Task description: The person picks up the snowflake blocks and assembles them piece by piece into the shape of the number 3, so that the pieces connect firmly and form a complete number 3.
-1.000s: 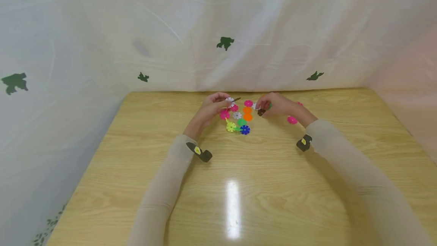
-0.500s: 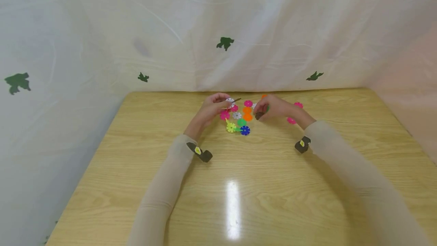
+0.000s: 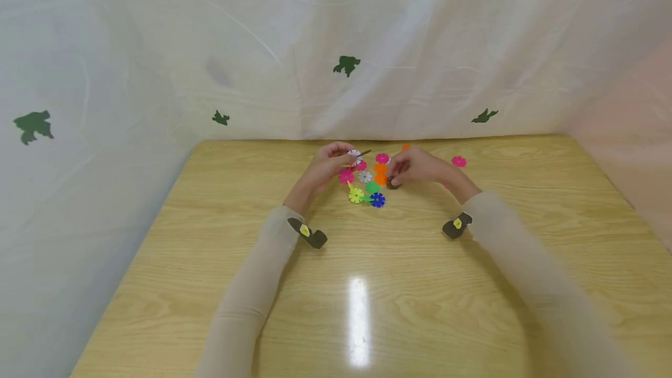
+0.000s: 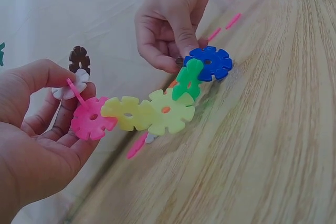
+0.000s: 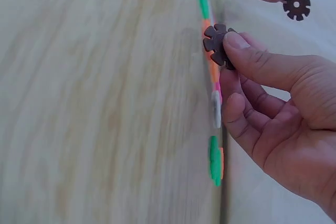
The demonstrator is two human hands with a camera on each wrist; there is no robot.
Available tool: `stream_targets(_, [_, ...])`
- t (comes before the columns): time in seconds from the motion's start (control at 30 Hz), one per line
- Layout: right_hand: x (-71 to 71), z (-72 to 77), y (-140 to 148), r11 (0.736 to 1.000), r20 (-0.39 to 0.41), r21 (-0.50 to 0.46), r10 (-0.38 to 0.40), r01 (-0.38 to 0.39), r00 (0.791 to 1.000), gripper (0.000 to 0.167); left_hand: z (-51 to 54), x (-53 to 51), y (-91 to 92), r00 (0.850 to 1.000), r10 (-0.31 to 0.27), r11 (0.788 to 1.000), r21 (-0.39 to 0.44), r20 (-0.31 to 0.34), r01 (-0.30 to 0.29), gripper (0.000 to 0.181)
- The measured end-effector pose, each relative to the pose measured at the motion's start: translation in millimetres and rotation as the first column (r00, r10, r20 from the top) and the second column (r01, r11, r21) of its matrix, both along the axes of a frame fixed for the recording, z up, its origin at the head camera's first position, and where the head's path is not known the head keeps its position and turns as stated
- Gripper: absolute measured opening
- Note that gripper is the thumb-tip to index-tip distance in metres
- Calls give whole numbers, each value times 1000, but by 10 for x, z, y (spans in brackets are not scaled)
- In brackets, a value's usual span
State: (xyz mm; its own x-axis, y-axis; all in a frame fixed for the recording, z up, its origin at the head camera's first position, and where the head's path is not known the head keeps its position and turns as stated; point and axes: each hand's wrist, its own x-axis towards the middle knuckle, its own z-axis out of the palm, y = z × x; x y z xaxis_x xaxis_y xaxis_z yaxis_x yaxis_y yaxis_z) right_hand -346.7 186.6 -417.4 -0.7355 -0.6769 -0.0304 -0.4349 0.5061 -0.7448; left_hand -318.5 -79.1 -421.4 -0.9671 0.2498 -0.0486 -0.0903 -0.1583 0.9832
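My left hand point(image 3: 328, 167) grips a chain of interlocked notched plastic flower discs, thumb and fingers around its white disc point(image 4: 71, 86). A brown disc point(image 4: 80, 59) tops the chain. From the hand it runs through pink discs point(image 4: 93, 120), pale yellow discs point(image 4: 167, 111) and a green disc point(image 4: 189, 80) to a blue disc point(image 4: 211, 62) at the far end. Thumb and fingers of my right hand point(image 5: 278, 93) pinch a separate brown disc point(image 5: 218, 44), apart from the chain. In the head view that disc is partly hidden by the fingers.
Loose discs lie on the wooden table point(image 3: 315, 284) between the hands, among them a white disc point(image 3: 364, 177), orange discs point(image 3: 380, 169) and a pink disc point(image 3: 382, 158). Another pink disc point(image 3: 459, 161) lies beyond the right wrist. A patterned curtain point(image 3: 262, 63) hangs behind the table.
The right hand has moved left and slightly nearer with the brown disc, towards the chain's blue end. My left hand and its chain have stayed almost still.
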Motion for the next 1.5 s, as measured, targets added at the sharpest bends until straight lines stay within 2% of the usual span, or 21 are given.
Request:
stream_targets(0.17, [40, 66, -45, 994, 73, -89, -64, 70, 995, 14, -7, -4, -2, 1000, 3, 1000, -1, -4, -3, 13])
stream_targets(0.3, [66, 116, -83, 970, 127, -196, -123, 146, 984, 20, -10, -10, -1, 1000, 6, 1000, 2, -3, -6, 13])
stream_targets(0.43, [67, 146, -127, 929, 169, -295, -180, 224, 969, 24, -11, -14, -3, 1000, 8, 1000, 7, -4, -8, 14])
stream_targets(0.6, [80, 178, -194, 864, 215, -390, -252, 319, 944, 22, -10, -12, -7, 1000, 7, 1000, 15, -5, -7, 13])
stream_targets(0.77, [120, 194, -264, 802, 240, -475, -278, 362, 930, 18, -12, -14, -6, 1000, 9, 1000, 11, -2, -9, 11])
stream_targets(0.9, [150, 208, -299, 770, 254, -523, -268, 365, 929, 15, -7, -10, -1, 1000, 11, 1000, 3, 1, -11, 11])
stream_targets(1.03, [150, 209, -305, 756, 265, -550, -244, 355, 933, 13, -8, -14, 0, 1000, 13, 1000, -3, 4, -13, 11])
stream_targets(1.17, [140, 212, -312, 754, 269, -553, -242, 355, 932, 16, -5, -14, -2, 1000, 12, 1000, -2, 4, -12, 12])
stream_targets(1.4, [141, 213, -336, 780, 256, -516, -254, 354, 933, 25, 0, -6, -8, 1000, -8, 1000, -21, 6, 8, 14])
stream_targets(1.5, [154, 206, -332, 781, 261, -514, -253, 356, 932, 25, -11, 0, -3, 1000, -7, 1000, -22, 3, 7, 16])
